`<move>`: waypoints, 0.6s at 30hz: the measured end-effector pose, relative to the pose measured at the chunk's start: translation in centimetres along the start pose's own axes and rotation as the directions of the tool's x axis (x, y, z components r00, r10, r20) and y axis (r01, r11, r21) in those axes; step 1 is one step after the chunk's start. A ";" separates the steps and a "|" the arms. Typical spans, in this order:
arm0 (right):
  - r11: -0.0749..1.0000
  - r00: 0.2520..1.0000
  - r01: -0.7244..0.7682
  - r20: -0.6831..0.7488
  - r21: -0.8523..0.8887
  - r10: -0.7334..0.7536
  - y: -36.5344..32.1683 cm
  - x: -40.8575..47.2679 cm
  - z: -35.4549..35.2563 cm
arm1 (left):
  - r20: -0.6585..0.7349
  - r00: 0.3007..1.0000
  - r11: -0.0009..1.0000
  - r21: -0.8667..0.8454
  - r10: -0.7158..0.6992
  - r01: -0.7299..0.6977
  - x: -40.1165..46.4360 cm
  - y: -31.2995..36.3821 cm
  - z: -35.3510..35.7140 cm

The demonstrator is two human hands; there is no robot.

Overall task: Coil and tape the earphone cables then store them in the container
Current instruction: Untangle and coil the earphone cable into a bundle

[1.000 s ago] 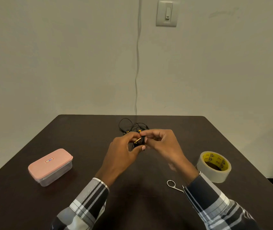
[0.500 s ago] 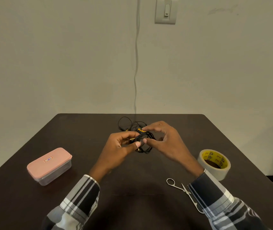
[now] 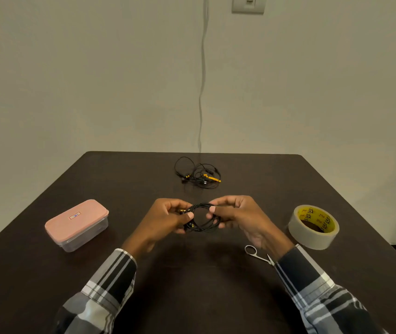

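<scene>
Earphone cable, already wound into a black coil [image 3: 201, 216], is being pinched on opposite sides by the left hand [image 3: 168, 219] and the right hand [image 3: 238, 216] above the counter [image 3: 192, 285] — probably so the loops are being kept from springing apart before taping. Tape roll [image 3: 313, 226] and scissors [image 3: 258, 255] are lying to the right, partly behind the right wrist, while the lidded pink container [image 3: 76, 224] is waiting at the left — a second, tangled earphone set [image 3: 198, 175] is lying farther back, uncoiled.

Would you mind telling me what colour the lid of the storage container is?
The container's lid is pink, with a small label on top, over a clear base; the head view shows it.
</scene>
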State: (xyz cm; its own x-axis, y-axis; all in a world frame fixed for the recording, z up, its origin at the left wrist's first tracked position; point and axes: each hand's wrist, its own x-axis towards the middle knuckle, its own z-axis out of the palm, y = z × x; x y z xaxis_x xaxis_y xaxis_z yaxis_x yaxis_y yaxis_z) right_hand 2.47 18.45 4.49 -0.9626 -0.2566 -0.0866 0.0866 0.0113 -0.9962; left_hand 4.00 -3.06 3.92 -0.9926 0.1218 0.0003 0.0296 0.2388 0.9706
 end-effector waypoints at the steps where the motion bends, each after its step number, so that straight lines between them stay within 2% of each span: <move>1: 1.000 0.999 -0.030 -0.012 -0.004 0.030 0.6 0.1 0.3 | -0.010 1.000 0.997 0.075 -0.003 0.004 0.1 -0.4 0.0; 3: 0.996 0.996 -0.087 -0.031 -0.007 0.086 1.6 0.3 0.8 | -0.032 0.999 0.973 0.232 0.008 0.000 0.3 -1.2 0.2; 6: 0.990 0.990 -0.127 -0.069 -0.058 0.123 2.7 0.7 1.2 | -0.036 0.998 0.863 0.505 0.042 -0.018 0.6 -1.9 0.2; 8: 0.982 0.989 -0.120 -0.107 -0.143 0.105 3.3 1.0 1.4 | -0.048 0.997 0.802 0.597 0.063 -0.022 0.7 -2.2 0.4; 11: 0.926 0.983 -0.108 -0.180 -0.361 0.045 3.9 1.3 1.5 | -0.084 0.992 0.767 0.641 0.095 -0.019 0.6 -2.5 0.7; 14: 0.814 0.976 -0.088 -0.211 -0.574 -0.044 4.2 1.7 1.3 | -0.087 0.993 0.761 0.649 0.083 -0.007 0.8 -2.8 1.0; 18: 0.702 0.977 -0.083 -0.197 -0.707 -0.083 4.2 2.0 1.2 | -0.082 0.993 0.770 0.638 0.081 -0.011 0.9 -3.2 1.2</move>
State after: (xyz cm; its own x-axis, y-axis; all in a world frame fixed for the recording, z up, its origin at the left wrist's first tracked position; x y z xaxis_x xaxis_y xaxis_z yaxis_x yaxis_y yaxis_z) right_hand 1.21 16.81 0.18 -0.9981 -0.0611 -0.0037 -0.0410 0.7124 -0.7006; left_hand 3.10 -2.58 0.50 -0.9932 0.0618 0.0990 0.1088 0.7970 0.5941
